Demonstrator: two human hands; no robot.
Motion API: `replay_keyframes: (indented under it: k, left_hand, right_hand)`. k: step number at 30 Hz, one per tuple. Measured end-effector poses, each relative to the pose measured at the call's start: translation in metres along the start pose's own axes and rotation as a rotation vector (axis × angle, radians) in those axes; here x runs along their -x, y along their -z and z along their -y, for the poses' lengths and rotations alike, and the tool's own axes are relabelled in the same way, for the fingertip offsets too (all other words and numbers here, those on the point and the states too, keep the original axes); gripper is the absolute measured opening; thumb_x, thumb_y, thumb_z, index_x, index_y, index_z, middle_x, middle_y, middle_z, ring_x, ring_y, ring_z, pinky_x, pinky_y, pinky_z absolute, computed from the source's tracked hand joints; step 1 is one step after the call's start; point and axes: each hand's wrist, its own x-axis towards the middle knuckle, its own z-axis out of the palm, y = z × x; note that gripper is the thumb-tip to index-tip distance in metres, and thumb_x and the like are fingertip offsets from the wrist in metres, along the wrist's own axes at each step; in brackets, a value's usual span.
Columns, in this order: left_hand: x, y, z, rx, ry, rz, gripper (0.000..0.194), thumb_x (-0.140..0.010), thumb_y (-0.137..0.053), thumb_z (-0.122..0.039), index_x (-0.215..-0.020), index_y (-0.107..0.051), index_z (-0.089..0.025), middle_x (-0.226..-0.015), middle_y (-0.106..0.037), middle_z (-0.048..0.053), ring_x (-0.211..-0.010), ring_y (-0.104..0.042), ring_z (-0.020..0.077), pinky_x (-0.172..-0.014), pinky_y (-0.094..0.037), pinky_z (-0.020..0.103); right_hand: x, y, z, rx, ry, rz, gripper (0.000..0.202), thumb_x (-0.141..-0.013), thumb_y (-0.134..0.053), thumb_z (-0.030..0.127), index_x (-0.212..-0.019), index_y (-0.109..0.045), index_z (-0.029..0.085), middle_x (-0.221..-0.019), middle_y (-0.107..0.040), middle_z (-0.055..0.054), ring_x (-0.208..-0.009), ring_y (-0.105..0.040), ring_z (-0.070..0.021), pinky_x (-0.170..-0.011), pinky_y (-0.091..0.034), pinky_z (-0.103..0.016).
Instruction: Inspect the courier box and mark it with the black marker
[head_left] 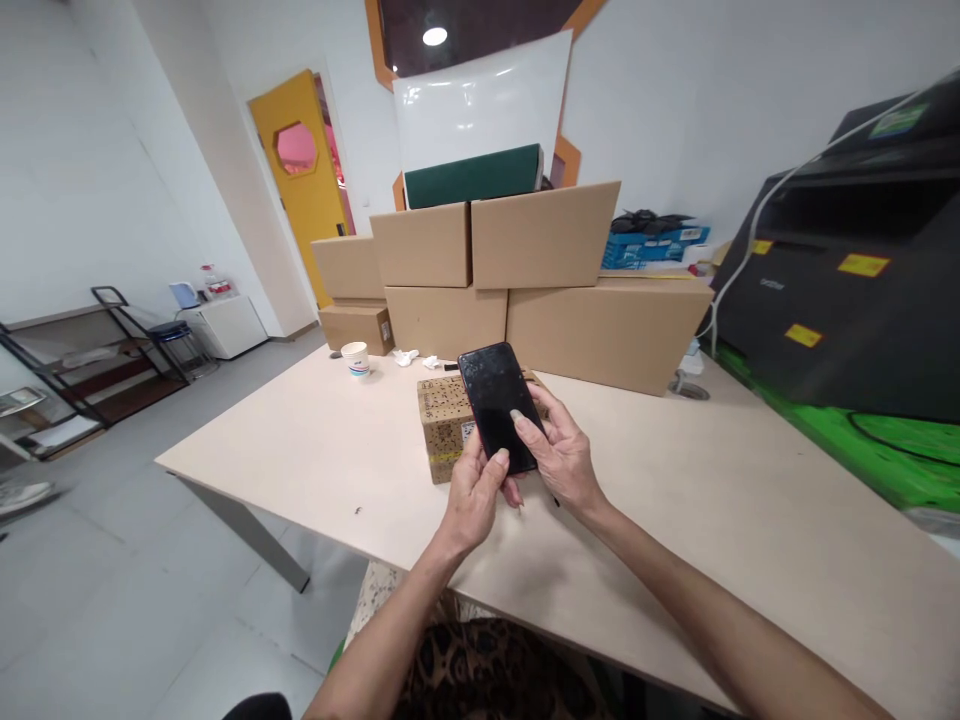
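A black smartphone [495,395] with a dark, smudged screen is held up over the table, tilted toward me. My left hand [476,490] grips its lower left corner, thumb resting at the bottom of the screen. Around the right edge wraps my right hand [566,455], its thumb on the glass. Behind the phone stands a small cardboard box [442,425] with black speckled print and a strip of yellow tape; the phone and hands hide part of it.
Stacked cardboard boxes [450,320] line the table's back, topped by a dark green box [472,177]. A paper cup [356,360] and crumpled tissues [406,357] sit at the back left. A large black printer [847,270] is at right, near the pale table [300,440].
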Motion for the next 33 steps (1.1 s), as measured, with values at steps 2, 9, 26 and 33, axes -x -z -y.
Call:
replay_keyframes:
  k: [2,9,26,33]
  left_hand:
    - [-0.002,0.004,-0.003,-0.009,-0.007,0.003,0.062,-0.092,-0.071,-0.063,-0.130,-0.056,-0.016,-0.073,-0.062,-0.003,-0.046,-0.055,0.0091,-0.047,-0.048,0.024]
    - [-0.002,0.013,-0.008,-0.039,-0.023,-0.003,0.067,-0.093,-0.069,-0.060,-0.138,-0.053,-0.012,-0.065,-0.062,-0.004,-0.046,-0.055,0.0105,-0.049,-0.049,0.024]
    - [-0.003,0.017,-0.011,-0.041,0.013,0.026,0.067,-0.092,-0.071,-0.060,-0.134,-0.056,-0.011,-0.065,-0.061,-0.003,-0.046,-0.055,0.0110,-0.049,-0.050,0.025]
    - [0.000,0.014,-0.018,-0.064,0.043,0.004,0.080,-0.091,-0.072,-0.062,-0.147,-0.055,-0.008,-0.064,-0.062,-0.002,-0.052,-0.055,0.0122,-0.054,-0.051,0.026]
  right_hand:
    - [-0.001,-0.005,0.003,-0.013,-0.024,0.006,0.072,-0.083,-0.080,0.060,-0.141,-0.059,0.024,-0.090,-0.079,-0.003,-0.062,-0.070,-0.0168,-0.048,-0.058,-0.025]
    - [-0.001,-0.012,0.002,-0.017,-0.069,-0.006,0.075,-0.083,-0.080,0.060,-0.146,-0.056,0.026,-0.085,-0.076,0.000,-0.056,-0.066,-0.0156,-0.046,-0.059,-0.027]
    - [-0.001,-0.017,-0.007,-0.079,-0.034,-0.078,0.075,-0.080,-0.084,0.058,-0.140,-0.059,0.021,-0.097,-0.079,-0.005,-0.070,-0.073,-0.0180,-0.059,-0.061,-0.027]
    - [0.001,-0.018,-0.007,-0.161,-0.034,-0.147,0.080,-0.075,-0.089,0.055,-0.138,-0.058,0.019,-0.109,-0.080,-0.011,-0.078,-0.078,-0.0239,-0.066,-0.067,-0.036]
